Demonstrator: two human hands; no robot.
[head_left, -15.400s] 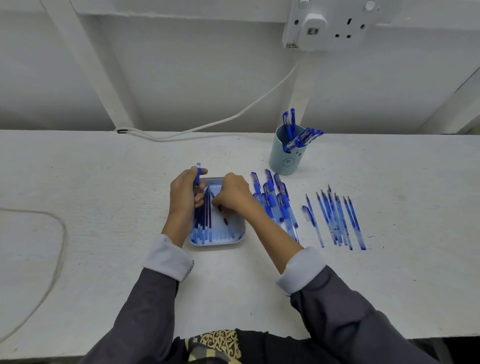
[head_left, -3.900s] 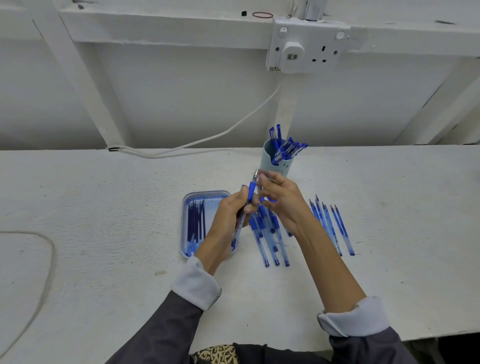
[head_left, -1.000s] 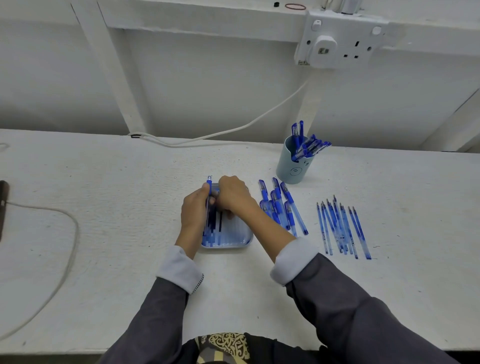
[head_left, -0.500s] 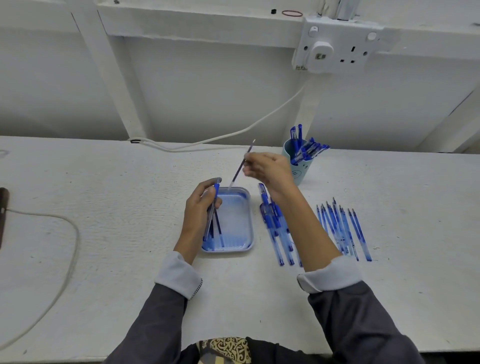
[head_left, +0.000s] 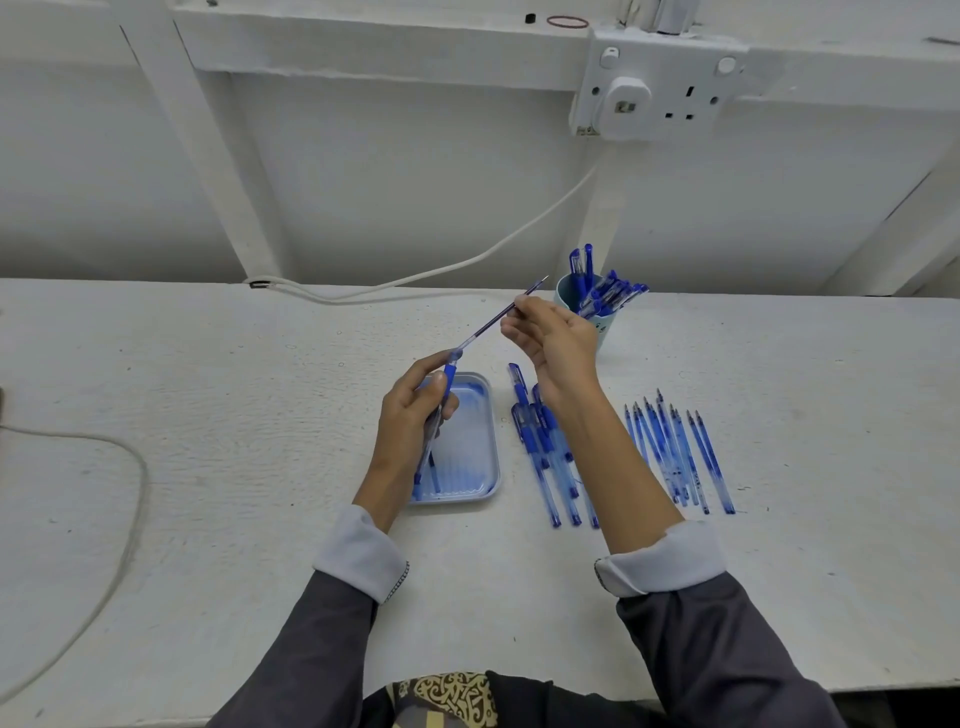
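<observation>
My left hand grips a clear pen barrel with a blue grip, held tilted above a small blue tray. My right hand pinches a thin ink refill near its tip; the refill's lower end meets the barrel's open end. One or two refills lie in the tray, partly hidden by my left hand. Capped pens lie in a group right of the tray. Further right lies a row of several clear blue barrels. A pale blue cup behind my right hand holds several finished pens.
A white cable runs along the back of the white table up to a wall socket. Another cable loops over the table's left side. White slanted wall struts stand behind the table.
My right hand has lifted a refill out of the tray and brought its lower end to the barrel in my left hand, which has risen slightly.
</observation>
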